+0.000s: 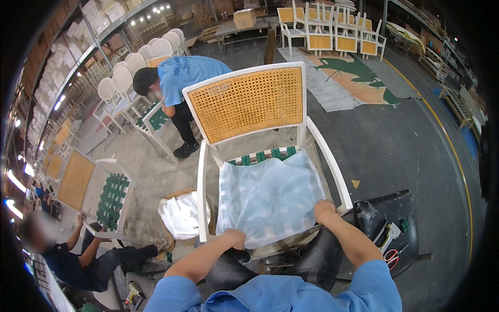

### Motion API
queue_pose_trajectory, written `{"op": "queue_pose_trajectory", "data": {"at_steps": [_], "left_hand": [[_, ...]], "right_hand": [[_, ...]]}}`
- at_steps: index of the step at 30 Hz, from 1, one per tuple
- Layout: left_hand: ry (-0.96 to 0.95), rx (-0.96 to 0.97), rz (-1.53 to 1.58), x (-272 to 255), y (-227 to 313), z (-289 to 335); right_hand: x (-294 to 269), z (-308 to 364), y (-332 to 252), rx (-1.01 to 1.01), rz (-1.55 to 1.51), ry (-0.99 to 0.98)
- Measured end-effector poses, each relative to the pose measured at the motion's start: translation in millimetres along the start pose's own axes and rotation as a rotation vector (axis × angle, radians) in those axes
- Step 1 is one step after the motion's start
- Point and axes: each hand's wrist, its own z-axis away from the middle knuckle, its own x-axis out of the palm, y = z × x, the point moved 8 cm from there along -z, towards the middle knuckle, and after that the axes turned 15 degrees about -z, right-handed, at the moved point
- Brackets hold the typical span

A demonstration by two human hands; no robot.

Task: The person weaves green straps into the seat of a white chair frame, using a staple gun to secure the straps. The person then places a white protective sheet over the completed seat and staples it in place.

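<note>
A white armchair (202,177) with a woven cane back (249,104) stands before me, its back away from me. A thin, pale blue-white sheet of fabric (270,195) lies wrinkled over the seat. Green webbing straps (267,156) show past its far edge and faintly through it. My left hand (235,238) is closed on the sheet's near left corner, by the front of the seat. At the near right corner, beside the right armrest, my right hand (324,210) is closed on the sheet too. The fingertips of both hands are partly hidden.
A box of white material (183,214) sits left of the chair. To the right, a black padded stool (387,218) bears a staple gun (387,236) and red-handled scissors (392,257). Two people work at other chairs (114,200) on the left and behind. Stacked chairs (332,31) stand far off.
</note>
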Motion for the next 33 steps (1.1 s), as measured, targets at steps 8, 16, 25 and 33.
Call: {"op": "queue_pose_trajectory", "data": {"at_steps": [8,16,25,33], "left_hand": [[0.634,-0.469,0.712,-60.7,-145.4,-26.4],[0.958,-1.160,1.095,-60.2,-269.7,-37.1],[0.847,-1.203,1.186,-49.5,-289.9,-94.8],[1.339,-1.107,1.625,-32.8,-276.6,-104.3]], "right_hand": [[-76.7,-63.5,-38.6,-0.121,-0.564,0.282],[-112.5,-175.8,-6.9,0.188,-0.817,0.611],[-111.2,-241.6,-3.8,0.557,-0.798,0.447],[-81.0,-254.6,39.4,0.325,-1.583,0.590]]}}
